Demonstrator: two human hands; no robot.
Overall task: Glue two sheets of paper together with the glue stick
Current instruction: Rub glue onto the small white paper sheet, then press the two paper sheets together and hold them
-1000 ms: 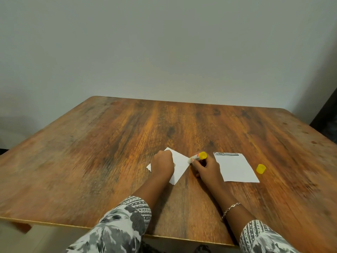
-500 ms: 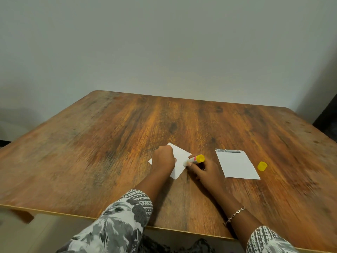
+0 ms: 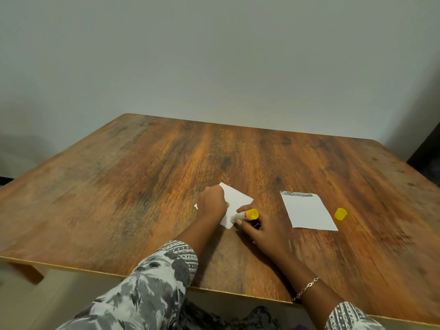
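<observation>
Two sheets still apart. Your right hand (image 3: 266,232) grips glue stick (image 3: 248,214); tip has slid along left sheet (image 3: 238,198) to its near corner. Your left hand (image 3: 212,203) pins that sheet, fingers hidden. Right sheet (image 3: 308,214) lies untouched beside cap (image 3: 340,214). Gluing probably near done; joining next.

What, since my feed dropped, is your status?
Left hand rests on first sheet. Right hand holds glue stick, tip on that sheet's near corner. Second sheet and cap aside, right; nothing blocking.
</observation>
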